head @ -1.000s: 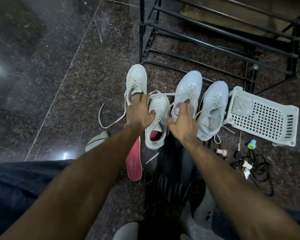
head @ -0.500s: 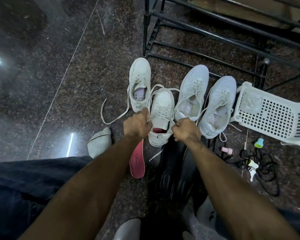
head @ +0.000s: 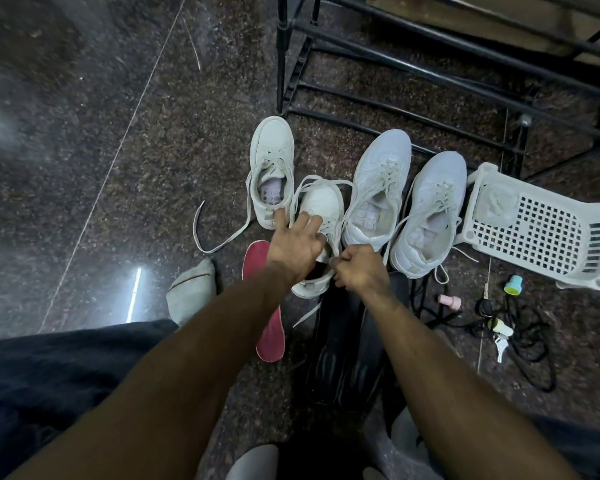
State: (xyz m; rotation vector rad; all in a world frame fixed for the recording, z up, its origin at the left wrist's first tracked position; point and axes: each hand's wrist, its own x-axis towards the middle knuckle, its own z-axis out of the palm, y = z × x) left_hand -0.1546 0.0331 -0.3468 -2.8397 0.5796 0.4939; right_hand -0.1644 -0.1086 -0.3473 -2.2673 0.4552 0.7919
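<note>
Several white sneakers stand in a row on the dark stone floor. My left hand [head: 297, 242] lies with spread fingers over the tongue of the second sneaker [head: 321, 206], the nearest one. My right hand [head: 355, 270] is curled at that shoe's right side and pinches its white lace [head: 333, 237]. The leftmost sneaker [head: 272, 168] stands farther back with a loose lace trailing left. Two pale sneakers [head: 381, 181] [head: 430, 209] stand to the right, untouched.
A red insole [head: 265, 323] and black insoles [head: 347, 358] lie near my arms. A white plastic basket [head: 541, 230] lies on its side at right, by a black cord [head: 523, 341] and small bottles. A black metal rack [head: 413, 67] stands behind. A grey sock [head: 191, 289] covers my foot at left.
My left hand has opened and moved forward onto the second sneaker's tongue. My right hand has closed on that shoe's lace. A second ago both hands were farther forward on other sneakers.
</note>
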